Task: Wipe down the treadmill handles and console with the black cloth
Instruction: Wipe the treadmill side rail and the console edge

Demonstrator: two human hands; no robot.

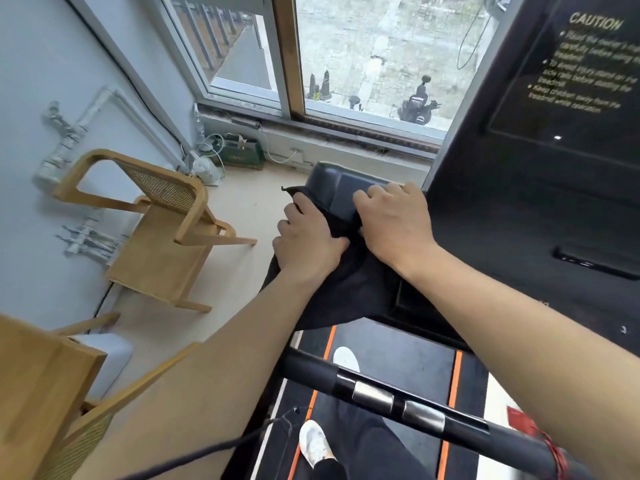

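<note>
Beside a large window (363, 57), we stand on the treadmill belt (391, 355). Our left hand (308, 244) and right hand (394, 223) both have fingers closed on one black cloth (346, 289), draped over the console's left corner (339, 188). We judge firm, overlapping strokes best. Counted: two wooden chairs (162, 220), one handlebar (398, 396) with two metal sensor plates (372, 396).

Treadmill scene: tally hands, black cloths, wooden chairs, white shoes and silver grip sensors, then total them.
Hands: 2 (left hand, right hand)
Black cloth: 1
Wooden chairs: 2 ()
White shoes: 2 ()
Silver grip sensors: 2 ()
Total: 9
</note>
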